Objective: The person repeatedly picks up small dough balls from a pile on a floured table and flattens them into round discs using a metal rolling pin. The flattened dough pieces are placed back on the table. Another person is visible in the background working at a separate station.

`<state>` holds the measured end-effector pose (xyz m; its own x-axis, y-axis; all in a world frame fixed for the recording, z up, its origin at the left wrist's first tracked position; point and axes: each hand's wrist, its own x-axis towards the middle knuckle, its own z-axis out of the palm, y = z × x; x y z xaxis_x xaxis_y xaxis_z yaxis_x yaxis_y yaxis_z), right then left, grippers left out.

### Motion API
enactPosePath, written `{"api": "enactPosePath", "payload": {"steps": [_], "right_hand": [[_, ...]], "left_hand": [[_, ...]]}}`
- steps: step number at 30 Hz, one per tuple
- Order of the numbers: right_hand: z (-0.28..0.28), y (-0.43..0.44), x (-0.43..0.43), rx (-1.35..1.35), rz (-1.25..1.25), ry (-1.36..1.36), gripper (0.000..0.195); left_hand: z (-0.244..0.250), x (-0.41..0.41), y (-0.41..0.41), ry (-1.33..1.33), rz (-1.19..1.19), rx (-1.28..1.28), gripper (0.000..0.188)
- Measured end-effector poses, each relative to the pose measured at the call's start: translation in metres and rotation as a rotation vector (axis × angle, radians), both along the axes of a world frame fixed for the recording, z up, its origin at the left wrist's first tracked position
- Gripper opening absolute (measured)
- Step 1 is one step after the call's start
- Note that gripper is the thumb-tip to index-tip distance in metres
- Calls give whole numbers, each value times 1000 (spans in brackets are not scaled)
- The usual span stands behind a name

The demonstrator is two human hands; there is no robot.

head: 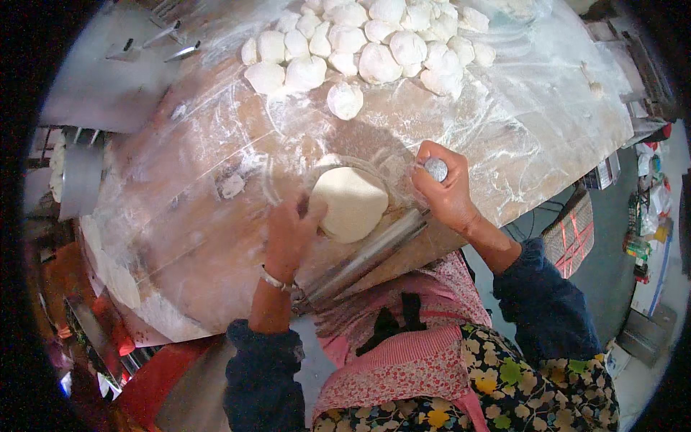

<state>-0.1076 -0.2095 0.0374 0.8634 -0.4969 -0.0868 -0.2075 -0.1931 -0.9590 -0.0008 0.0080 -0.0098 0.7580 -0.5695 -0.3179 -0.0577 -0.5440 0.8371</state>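
A flattened round of dough (pixel 350 205) lies on the floured wooden board. My left hand (pixel 296 229), blurred and wearing a bracelet, has its thumb and fingers at the left edge of the round; whether they pinch it is unclear. To the right of the dough, my right hand (pixel 445 186) is closed around a grey cylindrical tool (pixel 435 169), seen end-on, so its length is hidden. A metal rod or tube (pixel 372 254) lies along the board's near edge, below the dough. One dough ball (pixel 345 101) sits beyond the round.
Many floured dough pieces (pixel 378 51) are heaped at the far side of the board (pixel 200 254). A dough scrap (pixel 232 185) lies left of the round. Flat dough sheets (pixel 120 281) rest at the far left edge. Knives (pixel 183 51) lie on a grey surface at upper left.
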Motion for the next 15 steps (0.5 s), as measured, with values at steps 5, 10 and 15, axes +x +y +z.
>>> {"api": "enactPosePath", "payload": {"steps": [5, 10, 15], "right_hand": [[-11, 10, 82, -326, 55, -336, 19], [-16, 28, 128, -368, 51, -426, 22], [-14, 5, 3, -53, -22, -133, 17]], "left_hand": [[17, -4, -3, -124, -157, 107, 30], [37, 18, -27, -172, -102, 157, 29], [9, 16, -5, -168, -88, 169, 32]]}}
